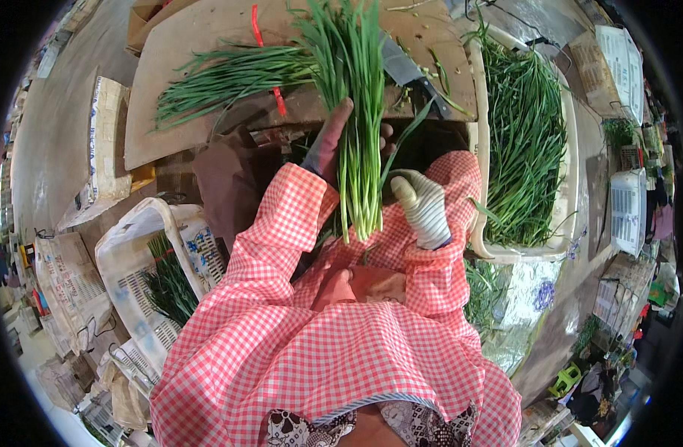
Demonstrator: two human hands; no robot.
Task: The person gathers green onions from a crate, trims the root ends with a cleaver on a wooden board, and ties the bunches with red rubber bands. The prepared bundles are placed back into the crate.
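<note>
My left hand [329, 137], in a glove with bare fingertips, is wrapped around a thick bunch of Chinese chives [363, 139]. The pale stem ends point toward me and the green leaves fan over the board. My right hand [422, 205], in a white ribbed knit glove, is curled just right of the stems. One loose leaf [409, 131] bends out near it; whether the fingers pinch anything is hidden. Another pile of chives [240, 78] lies across a red strip [278, 100] on the cardboard-covered board [168, 137]. A cleaver [403, 64] rests right of the held bunch.
A white plastic crate [478, 223] full of loose chives stands close on my right. At left, a white basket [123, 246] holds a chive bundle with a red band. Cut scraps [428, 72] lie by the cleaver. A foam box [104, 139] stands left of the board.
</note>
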